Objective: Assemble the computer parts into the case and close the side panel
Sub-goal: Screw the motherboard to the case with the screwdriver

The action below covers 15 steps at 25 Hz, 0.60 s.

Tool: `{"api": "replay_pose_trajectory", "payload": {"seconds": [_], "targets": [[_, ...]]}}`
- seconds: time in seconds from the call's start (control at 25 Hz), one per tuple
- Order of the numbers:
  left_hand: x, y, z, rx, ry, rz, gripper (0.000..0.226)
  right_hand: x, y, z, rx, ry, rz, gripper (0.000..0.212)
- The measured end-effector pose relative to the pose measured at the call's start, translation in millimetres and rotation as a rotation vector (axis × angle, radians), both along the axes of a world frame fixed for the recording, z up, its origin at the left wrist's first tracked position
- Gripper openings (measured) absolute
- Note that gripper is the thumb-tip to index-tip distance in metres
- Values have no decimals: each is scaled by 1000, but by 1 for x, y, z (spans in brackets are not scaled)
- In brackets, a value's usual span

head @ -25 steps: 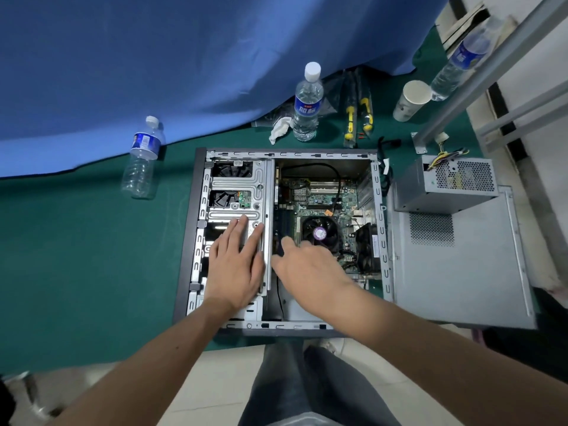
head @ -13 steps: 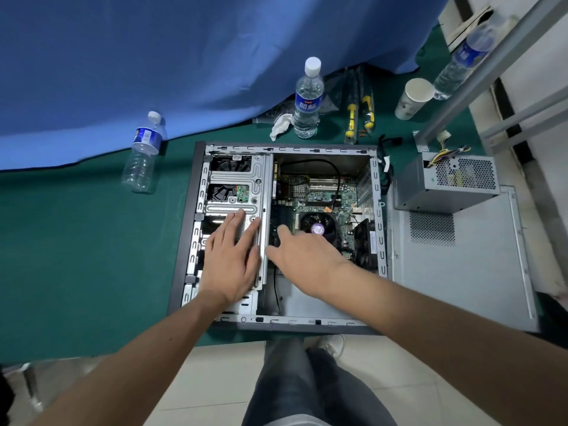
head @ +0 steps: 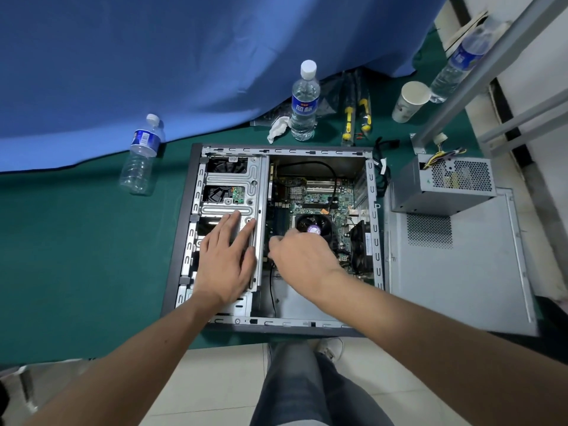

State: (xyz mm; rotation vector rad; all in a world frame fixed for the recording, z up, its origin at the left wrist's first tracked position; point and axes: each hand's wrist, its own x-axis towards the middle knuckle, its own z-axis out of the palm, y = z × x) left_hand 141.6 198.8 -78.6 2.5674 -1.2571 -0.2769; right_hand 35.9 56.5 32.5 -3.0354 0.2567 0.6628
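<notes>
While the computer case (head: 184,229) lies on its side with the top open, the left hand (head: 226,265) rests flat on the ribbed, stamped-steel drive cage (head: 233,186), fingers straight and slightly spread. The right hand (head: 302,256) reaches down beside the cage's right edge with its fingers curled; whether its grip has closed on anything I cannot tell, since the fingertips are hidden under the hand. Just past its knuckles sits the round black cooler fan (head: 313,224) with a purple sticker at its hub, mounted on the green circuit board (head: 316,195), and a thin black cable (head: 330,176) loops over the board.

Lying flat and touching the case's right side is the grey sheet-metal side panel (head: 461,272) with a patch of fine perforations. On its far end stands the boxy power supply (head: 442,186), one face a honeycomb grille, coloured wires sprouting from its top.

All of this rests on a desk (head: 76,256) covered in dark green cloth, backed by a loose blue curtain (head: 153,63). Beyond the case stand a clear plastic water bottle (head: 304,103) with a blue label, a crumpled white tissue (head: 278,127), yellow-handled screwdrivers (head: 356,118) and a paper cup (head: 410,101); another bottle (head: 140,155) stands to the left. Pale floor tiles (head: 221,379) show below the desk edge.
</notes>
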Motion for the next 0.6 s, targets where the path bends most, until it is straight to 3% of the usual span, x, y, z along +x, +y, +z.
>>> {"api": "replay_pose_trajectory", "payload": {"seconds": [0.08,0.16,0.24,0.36,0.48,0.6], "targets": [[0,0,0,6,-1,2,52,3,-6,-3,1,55,-87,30],[1,1,-1,8,-2,2,51,6,-15,-3,135,128,-125,31],[0,1,-1,4,-2,2,51,4,-18,2,223,91,-63,35],[0,0,-1,4,-3,2,51,-2,-8,8,125,8,49,28],[0,0,0,6,-2,4,51,-1,1,3,37,-16,-21,20],[0,0,1,5,-6,3,51,3,1,-3,64,14,-123,32]]}}
